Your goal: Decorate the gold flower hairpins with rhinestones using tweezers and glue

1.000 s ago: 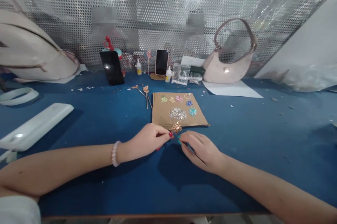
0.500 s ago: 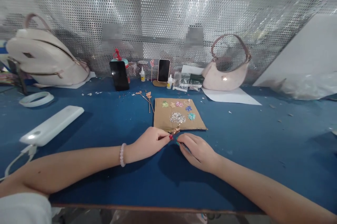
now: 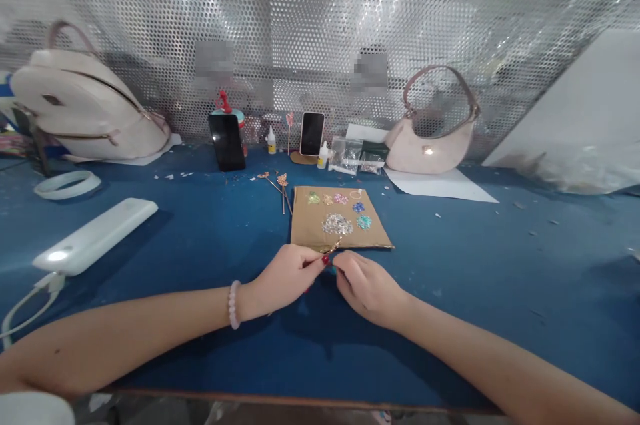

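My left hand [image 3: 287,278], with red nails and a beaded bracelet [image 3: 234,304], pinches a gold-coloured hair stick [image 3: 336,246]. Its ornate end points up past my fingertips, over the near edge of the cardboard. My right hand [image 3: 370,288] is closed close beside it, fingers curled at the ornament. What these fingers hold is hidden; a bit of teal shows at their tips. Just beyond both hands lies the cardboard piece [image 3: 307,228], carrying clear rhinestones [image 3: 337,224], teal ones [image 3: 364,222], blue ones [image 3: 359,207] and small green, yellow and pink piles.
More gold hair sticks [image 3: 283,190] lie left of the cardboard. Behind stand a black phone [image 3: 227,142], a second phone [image 3: 312,134], glue bottles [image 3: 323,155] and plastic packets [image 3: 346,154]. A power bank [image 3: 97,235], a backpack [image 3: 90,105] and a handbag [image 3: 431,145] flank them.
My right hand has turned slightly and curled in closer to the ornament; a thin metallic tool seen along its fingers before is now hidden. The hair stick's ornate end has tilted a little.
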`<state>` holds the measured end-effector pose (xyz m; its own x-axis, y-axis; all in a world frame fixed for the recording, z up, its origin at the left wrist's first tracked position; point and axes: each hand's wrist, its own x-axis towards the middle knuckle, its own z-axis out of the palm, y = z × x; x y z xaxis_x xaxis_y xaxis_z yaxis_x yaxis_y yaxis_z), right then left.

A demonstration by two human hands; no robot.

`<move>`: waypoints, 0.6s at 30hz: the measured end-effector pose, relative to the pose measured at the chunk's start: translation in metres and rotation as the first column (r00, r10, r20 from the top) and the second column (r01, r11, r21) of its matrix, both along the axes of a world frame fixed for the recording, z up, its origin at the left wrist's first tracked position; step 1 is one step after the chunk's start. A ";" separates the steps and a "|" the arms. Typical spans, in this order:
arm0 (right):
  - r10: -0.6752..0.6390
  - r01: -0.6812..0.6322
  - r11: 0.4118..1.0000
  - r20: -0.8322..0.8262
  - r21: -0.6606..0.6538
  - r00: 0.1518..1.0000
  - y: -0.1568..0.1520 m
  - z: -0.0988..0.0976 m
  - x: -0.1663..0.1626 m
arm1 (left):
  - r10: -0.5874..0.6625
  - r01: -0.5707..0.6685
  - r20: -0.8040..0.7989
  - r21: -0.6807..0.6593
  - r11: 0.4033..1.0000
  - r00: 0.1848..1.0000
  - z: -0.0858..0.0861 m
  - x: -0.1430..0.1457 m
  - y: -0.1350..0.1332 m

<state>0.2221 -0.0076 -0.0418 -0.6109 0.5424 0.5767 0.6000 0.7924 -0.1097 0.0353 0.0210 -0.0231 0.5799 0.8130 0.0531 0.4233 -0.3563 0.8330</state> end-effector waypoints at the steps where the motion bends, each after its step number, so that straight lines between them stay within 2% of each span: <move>1: -0.006 0.005 1.000 -0.035 -0.023 0.999 0.000 -0.001 0.000 | -0.008 0.008 0.008 -0.018 1.000 1.000 0.001 -0.001 0.000; 7: -0.059 0.012 0.976 -0.211 -0.219 0.976 -0.001 0.000 0.001 | -0.056 0.062 0.057 -0.118 0.991 0.997 0.007 -0.005 0.003; 13: -0.099 -0.071 0.893 -0.347 -0.445 0.933 -0.001 0.009 -0.001 | -0.089 0.108 0.100 -0.202 0.973 0.991 0.009 -0.006 0.005; 15: -0.136 -0.132 0.830 -0.426 -0.542 0.894 -0.001 0.012 -0.002 | -0.096 0.120 0.117 -0.216 0.969 0.988 0.009 -0.007 0.006; 18: -0.248 -0.295 0.670 -0.580 -0.682 0.776 0.000 0.015 -0.004 | -0.106 0.137 0.138 -0.241 0.961 0.985 0.009 -0.008 0.006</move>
<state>0.2179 -0.0074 -0.0264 -0.3125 0.9186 0.2421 0.1710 0.3051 -0.9368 0.0275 0.0275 -0.0144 0.6771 0.7330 -0.0651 0.2790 -0.1739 0.9444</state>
